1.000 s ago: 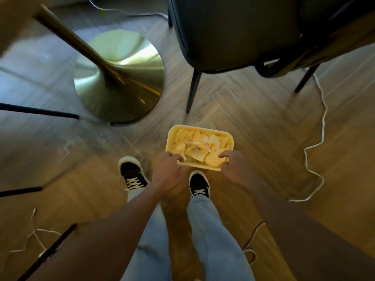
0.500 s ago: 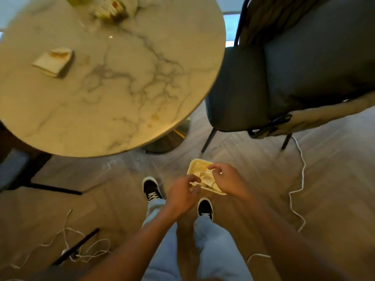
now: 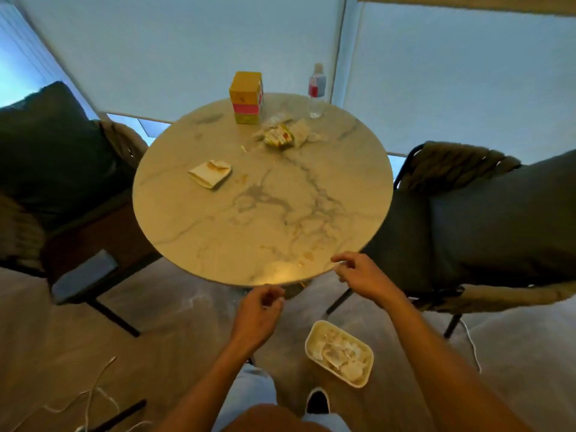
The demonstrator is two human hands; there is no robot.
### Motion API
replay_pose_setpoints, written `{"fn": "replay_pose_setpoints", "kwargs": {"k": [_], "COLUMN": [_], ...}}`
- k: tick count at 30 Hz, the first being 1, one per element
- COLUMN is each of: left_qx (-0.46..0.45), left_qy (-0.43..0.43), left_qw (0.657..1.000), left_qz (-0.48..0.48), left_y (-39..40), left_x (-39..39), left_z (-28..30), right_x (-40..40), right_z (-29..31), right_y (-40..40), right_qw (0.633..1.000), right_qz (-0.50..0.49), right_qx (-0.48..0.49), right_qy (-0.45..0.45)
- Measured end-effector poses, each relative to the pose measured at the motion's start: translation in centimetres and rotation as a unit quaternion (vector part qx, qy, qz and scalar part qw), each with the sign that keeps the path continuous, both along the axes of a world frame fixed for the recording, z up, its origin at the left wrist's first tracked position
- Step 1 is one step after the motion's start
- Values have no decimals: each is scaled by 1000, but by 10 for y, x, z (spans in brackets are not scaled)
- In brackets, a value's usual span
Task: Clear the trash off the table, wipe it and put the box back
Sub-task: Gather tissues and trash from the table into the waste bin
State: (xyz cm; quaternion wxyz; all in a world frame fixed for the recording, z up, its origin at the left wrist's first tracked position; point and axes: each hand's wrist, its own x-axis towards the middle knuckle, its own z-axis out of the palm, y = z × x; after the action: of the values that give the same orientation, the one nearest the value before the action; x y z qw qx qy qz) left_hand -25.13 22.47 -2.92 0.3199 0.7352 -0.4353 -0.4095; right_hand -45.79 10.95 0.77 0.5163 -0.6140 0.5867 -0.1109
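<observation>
- Hands: left hand and right hand have let go of the tray, fingers loosely curled, empty.
- Trash at twelve o'clock on the table comes next.

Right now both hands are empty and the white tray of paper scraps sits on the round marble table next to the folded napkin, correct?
Not quite. The white tray of paper scraps sits on the wooden floor by the person's feet, not on the round marble table; the head view shows it. The left hand and right hand are empty, and the folded napkin is on the table.
</observation>
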Motion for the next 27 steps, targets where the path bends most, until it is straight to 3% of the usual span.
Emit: {"fn": "replay_pose_setpoints", "kwargs": {"k": [9,19,27], "left_qx": [-68,-58,-52], "left_qy": [24,31,44], "left_qw": [997,997,998], "left_qz": [29,-30,-13], "left_y": [-53,-129,-184], "left_x": [84,171,206], "left_z": [23,44,49], "right_x": [81,139,151], "right_z": [35,41,32], "right_y": [-76,-121,-162], "right_qw": [999,996,994], "right_qz": [-8,-82,-99], "right_qx": [-41,-39,-37], "right_qy": [11,8,44]}}
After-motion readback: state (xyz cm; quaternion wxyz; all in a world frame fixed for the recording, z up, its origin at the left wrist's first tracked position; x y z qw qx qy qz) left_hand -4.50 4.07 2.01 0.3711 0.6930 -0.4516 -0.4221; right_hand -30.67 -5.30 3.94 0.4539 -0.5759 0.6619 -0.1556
